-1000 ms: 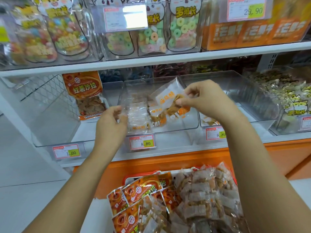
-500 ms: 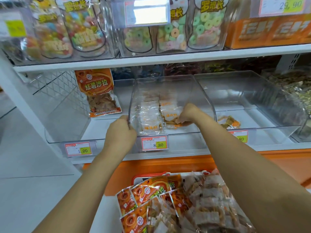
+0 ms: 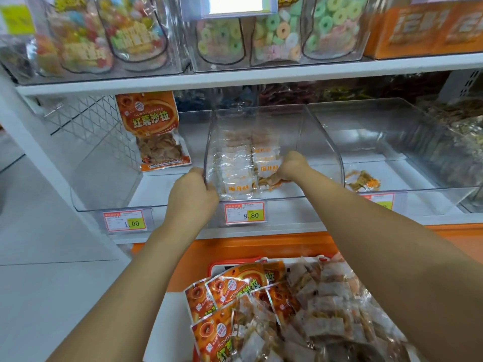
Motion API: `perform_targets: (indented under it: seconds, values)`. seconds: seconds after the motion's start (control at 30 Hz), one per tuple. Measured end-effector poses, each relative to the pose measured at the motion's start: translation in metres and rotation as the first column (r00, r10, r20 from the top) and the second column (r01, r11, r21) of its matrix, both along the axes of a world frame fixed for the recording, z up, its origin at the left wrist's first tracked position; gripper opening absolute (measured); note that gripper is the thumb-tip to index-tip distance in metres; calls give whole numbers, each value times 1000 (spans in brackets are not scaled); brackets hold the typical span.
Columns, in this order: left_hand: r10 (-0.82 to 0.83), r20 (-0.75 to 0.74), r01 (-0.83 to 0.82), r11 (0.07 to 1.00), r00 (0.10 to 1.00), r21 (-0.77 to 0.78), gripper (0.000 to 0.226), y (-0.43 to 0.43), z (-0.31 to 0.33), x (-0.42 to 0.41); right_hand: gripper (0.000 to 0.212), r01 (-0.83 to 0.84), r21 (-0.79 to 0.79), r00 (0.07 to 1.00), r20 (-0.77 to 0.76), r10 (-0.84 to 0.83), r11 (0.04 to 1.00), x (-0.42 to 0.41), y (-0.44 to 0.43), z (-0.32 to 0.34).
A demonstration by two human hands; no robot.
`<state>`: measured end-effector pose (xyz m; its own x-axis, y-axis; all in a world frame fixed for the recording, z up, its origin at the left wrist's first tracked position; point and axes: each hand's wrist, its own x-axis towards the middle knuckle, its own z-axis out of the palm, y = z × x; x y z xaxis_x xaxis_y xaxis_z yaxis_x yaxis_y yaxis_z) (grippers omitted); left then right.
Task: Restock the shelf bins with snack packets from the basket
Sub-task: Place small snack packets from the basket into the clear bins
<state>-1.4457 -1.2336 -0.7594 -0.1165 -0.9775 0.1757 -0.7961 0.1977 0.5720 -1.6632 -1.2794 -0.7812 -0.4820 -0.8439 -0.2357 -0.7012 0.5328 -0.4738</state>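
The bin's left edge was held by the left grip, with fingers curled round it. The right grip was bent down on a packet inside the bin. Whether the packet was pinched could not be told. Packets were lined front to back. The basket was seen below, nearer the right arm. "8.80" was printed on the tag.

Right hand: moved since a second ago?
Yes. The right hand dropped down into the clear plastic middle bin, closer to the red-bordered 8.80 price tag.
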Motion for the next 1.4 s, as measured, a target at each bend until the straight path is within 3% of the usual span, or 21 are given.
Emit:
perform_targets:
  seconds: [0.17, 0.23, 0.3, 0.33, 0.4, 0.5, 0.57, 0.67, 0.73, 0.8, 0.87, 0.93, 1.0, 1.07, 1.17, 1.27, 1.33, 1.4]
  values:
    - [15, 132, -2, 995, 991, -100, 27, 9, 2, -1, 29, -62, -64, 996, 66, 66, 996, 2, 18, 14]
    - [13, 173, 30, 970, 985, -241, 30, 23, 9, -5, 43, -43, -158, 997, 51, 52, 987, 4, 34, 24]
    - [-64, 136, 110, 924, 989, -366, 24, 37, 17, -10, 27, -94, -332, 993, 41, 114, 938, 7, 58, 31]
    - [-124, 137, 167, 915, 983, -367, 20, 41, 19, -13, 19, -153, -406, 983, 27, 179, 901, 11, 75, 32]
    - [-246, 214, 292, 930, 945, -222, 29, 45, 14, -17, 29, -298, -431, 948, -28, 318, 852, 15, 106, 31]
    - [-407, 331, 424, 905, 851, 21, 33, 45, -4, -18, 33, -440, -176, 897, -54, 438, 880, 17, 143, 20]
    - [-449, 353, 449, 889, 821, 85, 24, 43, -16, -16, 24, -453, 37, 889, -66, 454, 891, 13, 159, -2]
    - [-452, 346, 452, 888, 822, 86, 19, 43, -23, -15, 19, -419, 219, 900, -24, 434, 881, 14, 186, -40]
    - [-446, 346, 452, 889, 825, 68, 18, 44, -24, -15, 36, -422, 323, 882, -71, 466, 847, 14, 204, -58]
    - [-451, 358, 462, 885, 818, 60, 18, 44, -25, -16, 67, -448, 406, 852, -77, 518, 797, 8, 220, -74]
    - [-451, 364, 464, 884, 815, 57, 18, 44, -27, -17, 90, -498, 499, 789, -77, 609, 709, 2, 235, -86]
    - [-445, 365, 457, 888, 817, 60, 17, 44, -27, -17, 86, -530, 535, 702, -157, 694, 658, 0, 247, -98]
    - [-445, 357, 453, 889, 822, 64, 17, 43, -28, -18, 67, -550, 504, 636, -263, 725, 666, -2, 254, -106]
    - [-445, 346, 450, 890, 826, 68, 17, 44, -28, -20, 55, -574, 470, 642, -249, 725, 670, -6, 255, -109]
    - [-471, 307, 462, 881, 827, 105, 14, 48, -31, -22, 43, -591, 389, 776, 35, 629, 707, -16, 253, -95]
    - [-521, 254, 493, 853, 815, 168, 13, 54, -36, -25, 18, -496, 194, 868, 103, 486, 846, -30, 249, -82]
    - [-550, 187, 511, 831, 814, 218, 19, 57, -38, -27, 39, -385, 14, 914, 148, 379, 923, -36, 246, -75]
    - [-560, 73, 522, 806, 825, 281, 33, 61, -38, -31, 45, -276, -154, 907, 284, 310, 949, -36, 245, -62]
